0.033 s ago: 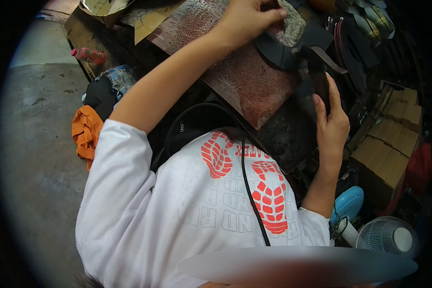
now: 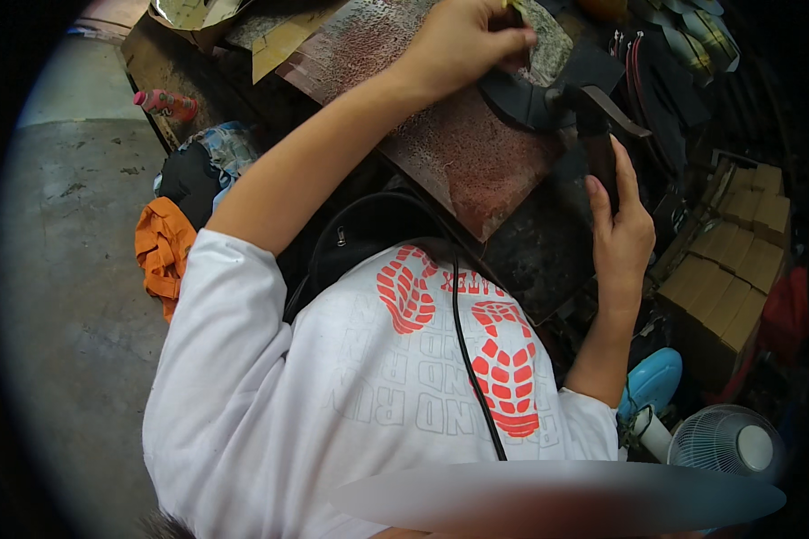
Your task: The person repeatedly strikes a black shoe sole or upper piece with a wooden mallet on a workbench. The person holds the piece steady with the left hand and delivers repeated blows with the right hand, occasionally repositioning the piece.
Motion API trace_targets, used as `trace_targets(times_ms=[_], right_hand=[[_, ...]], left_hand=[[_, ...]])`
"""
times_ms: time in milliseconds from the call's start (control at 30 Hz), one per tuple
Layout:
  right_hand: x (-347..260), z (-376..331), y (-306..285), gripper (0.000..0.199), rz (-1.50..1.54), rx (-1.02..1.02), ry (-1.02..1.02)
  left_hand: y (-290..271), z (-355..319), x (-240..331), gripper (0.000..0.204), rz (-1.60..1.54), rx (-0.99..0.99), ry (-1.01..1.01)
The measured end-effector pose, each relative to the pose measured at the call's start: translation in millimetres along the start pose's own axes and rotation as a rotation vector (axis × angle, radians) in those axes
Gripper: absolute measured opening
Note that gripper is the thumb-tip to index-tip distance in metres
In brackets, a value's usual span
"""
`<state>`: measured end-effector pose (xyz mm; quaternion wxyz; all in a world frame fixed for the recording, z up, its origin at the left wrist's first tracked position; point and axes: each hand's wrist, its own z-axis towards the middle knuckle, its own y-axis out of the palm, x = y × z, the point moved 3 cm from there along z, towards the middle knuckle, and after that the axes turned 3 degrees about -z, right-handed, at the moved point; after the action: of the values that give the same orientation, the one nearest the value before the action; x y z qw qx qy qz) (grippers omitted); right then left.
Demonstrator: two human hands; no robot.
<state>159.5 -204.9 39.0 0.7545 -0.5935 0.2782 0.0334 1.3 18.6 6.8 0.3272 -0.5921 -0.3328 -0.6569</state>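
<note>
My right hand (image 2: 622, 225) is closed around the brown handle of a claw hammer (image 2: 595, 121). The hammer's dark head lies over flat black pieces (image 2: 512, 101), beside a speckled grey stone-like block (image 2: 551, 47). At the top edge, my left hand (image 2: 463, 49) is closed, its thumb and fingers pinched together by the block. A small yellowish tip shows at those fingers, too little of it to name. Under the left forearm lies a reddish-brown board (image 2: 476, 162) with a rough, blistered surface.
Yellowish sheet scraps (image 2: 288, 40) lie at upper left, near a pink bottle (image 2: 166, 103). Orange cloth (image 2: 164, 247) hangs at left. Brown cartons (image 2: 719, 269) stand at right, above a white fan (image 2: 726, 440) and a blue rounded object (image 2: 653, 377). A black cord (image 2: 466, 359) crosses my shirt.
My left hand has shifted slightly, and the yellowish tip at its fingers now shows. The right hand and the hammer stay where they were.
</note>
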Motion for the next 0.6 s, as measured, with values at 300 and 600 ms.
trace_targets(times_ms=[300, 600], right_hand=[[10, 1, 9, 0.051, 0.076, 0.003, 0.059], [-35, 24, -53, 0.044, 0.083, 0.265, -0.270]], left_hand=[[-1, -11, -10, 0.012, 0.026, 0.031, -0.055], [6, -11, -1, 0.018, 0.444, 0.024, 0.490]])
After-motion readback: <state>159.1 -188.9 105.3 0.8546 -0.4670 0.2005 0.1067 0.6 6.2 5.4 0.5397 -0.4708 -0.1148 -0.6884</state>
